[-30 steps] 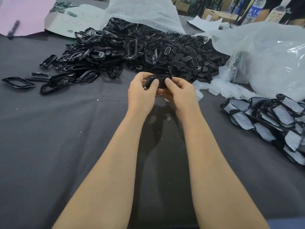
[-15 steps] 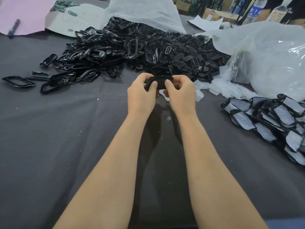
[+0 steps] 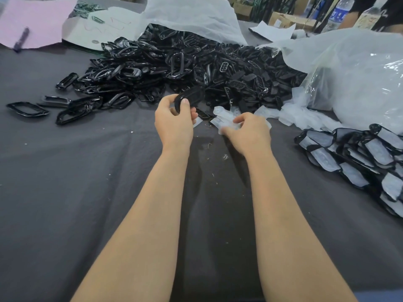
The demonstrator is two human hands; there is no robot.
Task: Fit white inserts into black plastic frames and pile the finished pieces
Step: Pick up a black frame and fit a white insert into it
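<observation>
White translucent plastic insert (image 3: 224,122) on grey cloth worktop (image 3: 87,192) is pinched in right hand (image 3: 248,131) grip. Black oval plastic frame (image 3: 190,97) is clamped in left hand (image 3: 174,120) grip, held clear of worktop. Heap of black frames (image 3: 174,62) is seen behind.

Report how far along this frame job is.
Done: a pile of fitted pieces lies at the right. In hand: the left hand grips one black frame, while the right hand is at the loose white inserts; its grip is unclear. Left: a big heap of empty frames beyond the hands.
</observation>
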